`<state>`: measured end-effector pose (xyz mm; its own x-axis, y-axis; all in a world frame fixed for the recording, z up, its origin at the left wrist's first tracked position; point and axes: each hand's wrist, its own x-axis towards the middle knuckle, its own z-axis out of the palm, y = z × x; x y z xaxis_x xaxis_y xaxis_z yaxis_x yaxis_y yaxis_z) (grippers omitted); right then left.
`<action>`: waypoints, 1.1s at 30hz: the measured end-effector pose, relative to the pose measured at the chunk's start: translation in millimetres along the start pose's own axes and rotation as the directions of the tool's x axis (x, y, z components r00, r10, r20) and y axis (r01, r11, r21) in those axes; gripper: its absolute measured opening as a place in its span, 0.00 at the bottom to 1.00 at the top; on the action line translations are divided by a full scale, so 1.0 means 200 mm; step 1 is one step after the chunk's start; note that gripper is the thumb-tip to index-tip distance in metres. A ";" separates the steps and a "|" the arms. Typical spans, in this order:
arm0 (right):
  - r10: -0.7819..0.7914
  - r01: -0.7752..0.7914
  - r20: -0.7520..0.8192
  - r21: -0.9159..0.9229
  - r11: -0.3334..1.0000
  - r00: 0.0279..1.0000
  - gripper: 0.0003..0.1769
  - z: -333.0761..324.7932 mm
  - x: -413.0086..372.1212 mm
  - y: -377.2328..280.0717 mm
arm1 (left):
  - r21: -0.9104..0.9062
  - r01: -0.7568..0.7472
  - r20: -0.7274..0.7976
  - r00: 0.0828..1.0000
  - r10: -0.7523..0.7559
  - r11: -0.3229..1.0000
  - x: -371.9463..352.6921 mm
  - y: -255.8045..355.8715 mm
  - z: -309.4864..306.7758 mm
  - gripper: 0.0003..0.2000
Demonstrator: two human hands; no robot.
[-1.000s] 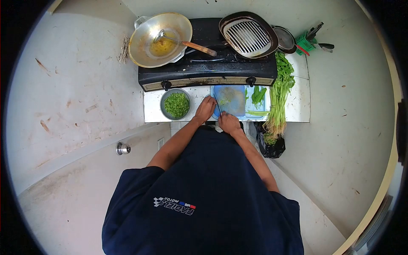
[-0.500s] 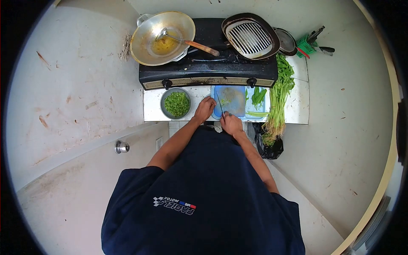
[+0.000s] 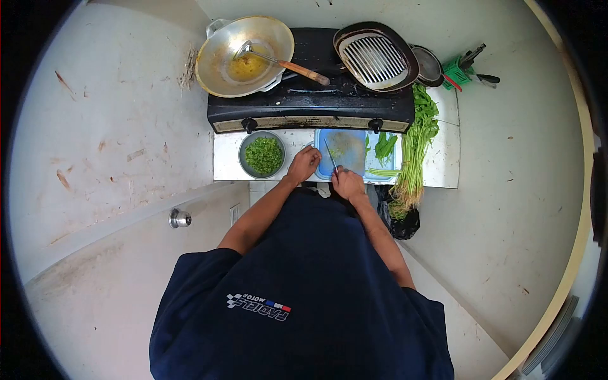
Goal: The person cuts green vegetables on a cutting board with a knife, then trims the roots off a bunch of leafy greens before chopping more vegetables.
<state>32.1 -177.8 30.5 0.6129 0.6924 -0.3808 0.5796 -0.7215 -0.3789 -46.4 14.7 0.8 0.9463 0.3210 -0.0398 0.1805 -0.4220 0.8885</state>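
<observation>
My right hand is closed round the handle of a knife, whose blade points away from me over a blue cutting board. At the board's left edge, my left hand has its fingers curled together; whatever they may hold is too small to make out. A few green scraps lie on the board near the blade. Left of my left hand stands a grey bowl filled with chopped greens. Loose green leaves and cut stems rest by the board's right side.
A long bunch of leafy greens with roots hangs over the counter's front edge above a black plastic bag. Behind the board, the stove carries a wok with a ladle and a grill pan. A green basket holds knives.
Both hands stay in nearly the same places. The knife's tip has shifted very slightly, and the whole view has moved a little.
</observation>
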 end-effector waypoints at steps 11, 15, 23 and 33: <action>0.036 -0.036 -0.051 0.007 0.999 0.998 0.22 -0.16 0.02 0.09 | -0.096 0.031 -0.021 0.999 -0.033 0.995 0.07 0.11 0.01 0.14; 0.048 -0.045 -0.085 0.036 0.998 0.995 0.21 -0.20 0.00 0.09 | -0.122 0.002 0.026 1.000 0.001 0.993 0.08 0.16 0.01 0.20; 0.071 -0.047 -0.182 0.137 0.990 0.981 0.17 -0.25 -0.09 0.10 | -0.003 -0.138 0.263 0.955 0.134 0.990 0.12 0.17 0.05 0.22; 0.081 -0.057 -0.157 0.152 0.987 0.984 0.16 -0.25 -0.21 0.20 | 0.116 -0.107 0.238 0.968 0.076 0.987 0.16 0.18 0.09 0.23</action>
<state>57.3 -236.3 73.4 0.7346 0.6211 -0.2733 0.4551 -0.7497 -0.4804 -5.7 -5.1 23.0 0.9939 0.0768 -0.0794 0.1086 -0.5496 0.8284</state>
